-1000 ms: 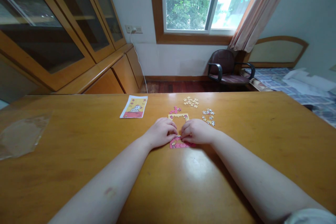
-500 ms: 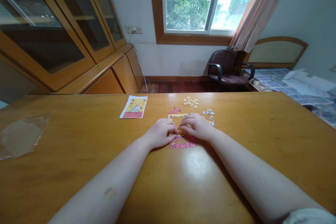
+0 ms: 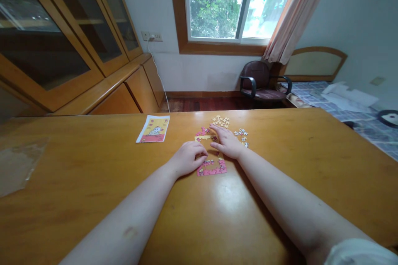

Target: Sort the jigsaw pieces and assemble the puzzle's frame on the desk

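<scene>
A partly joined jigsaw puzzle (image 3: pixel 212 172) lies on the table, with a pink bottom edge, a yellow top edge and a bare middle. My left hand (image 3: pixel 189 158) rests over its left side, fingers curled and thumb close to the index finger; whatever is between them is hidden. Above the puzzle's upper right, my right hand (image 3: pixel 228 142) is open, fingers stretched toward the loose pieces. Loose pink pieces (image 3: pixel 202 131) lie just beyond the top edge, partly behind the right fingers. Farther back are yellow pieces (image 3: pixel 221 121); whitish pieces (image 3: pixel 241 132) lie to the right.
A picture sheet (image 3: pixel 153 129) with a white animal on yellow and pink lies left of the puzzle. Clear plastic wrapping (image 3: pixel 21 163) is at the table's far left. Beyond the wooden table (image 3: pixel 280 165) stand an office chair (image 3: pixel 260 80) and a bed (image 3: pixel 357 112).
My right hand has lifted off the puzzle's middle and reached forward, its fingers straightening toward the loose pieces. The left hand has stayed at the puzzle's left side. The view has shifted slightly right.
</scene>
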`<state>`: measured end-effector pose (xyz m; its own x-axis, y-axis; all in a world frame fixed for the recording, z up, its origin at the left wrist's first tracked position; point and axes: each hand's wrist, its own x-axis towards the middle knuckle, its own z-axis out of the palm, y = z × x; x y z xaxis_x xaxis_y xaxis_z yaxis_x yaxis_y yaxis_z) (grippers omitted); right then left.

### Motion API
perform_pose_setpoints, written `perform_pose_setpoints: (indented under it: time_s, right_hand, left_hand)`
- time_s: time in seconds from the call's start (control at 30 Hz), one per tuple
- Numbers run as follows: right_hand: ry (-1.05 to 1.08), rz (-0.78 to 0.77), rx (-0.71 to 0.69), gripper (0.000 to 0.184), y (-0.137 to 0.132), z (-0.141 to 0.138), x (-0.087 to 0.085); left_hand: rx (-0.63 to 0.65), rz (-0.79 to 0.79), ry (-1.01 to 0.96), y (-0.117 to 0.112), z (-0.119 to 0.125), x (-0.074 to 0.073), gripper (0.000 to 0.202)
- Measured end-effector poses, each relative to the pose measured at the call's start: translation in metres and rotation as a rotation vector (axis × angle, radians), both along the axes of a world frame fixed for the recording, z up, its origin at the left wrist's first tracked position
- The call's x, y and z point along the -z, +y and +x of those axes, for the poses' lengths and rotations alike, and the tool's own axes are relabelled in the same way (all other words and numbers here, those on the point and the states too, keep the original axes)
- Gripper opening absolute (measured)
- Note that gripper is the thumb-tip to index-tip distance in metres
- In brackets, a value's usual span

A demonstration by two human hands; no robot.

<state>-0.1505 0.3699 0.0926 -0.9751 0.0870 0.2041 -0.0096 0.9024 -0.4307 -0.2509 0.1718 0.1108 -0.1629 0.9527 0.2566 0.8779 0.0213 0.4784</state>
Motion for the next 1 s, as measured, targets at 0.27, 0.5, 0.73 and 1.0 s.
perform_pose_setpoints:
  time_s: [0.27,0.5,0.73,1.0]
  right_hand:
    - [-0.134,0.076,-0.003,0.062,-0.006,-0.003,-0.002]
    - [0.047,0.051,0.263,0.042,-0.001,-0.005,0.002]
    - [0.049,0.137,0.355,0.034,0.018,-0.001,0.007]
    - [-0.128,0.217,0.215,0.037,0.032,0.015,-0.005]
  left_hand:
    - [0.008,0.034,-0.002,0.001,0.001,0.0,0.014]
    - [-0.019,0.024,0.009,-0.001,0.002,-0.002,0.012]
    - [-0.032,0.015,-0.001,-0.002,-0.001,-0.003,0.013]
    - [-0.058,-0.019,0.014,-0.004,-0.002,-0.003,0.013]
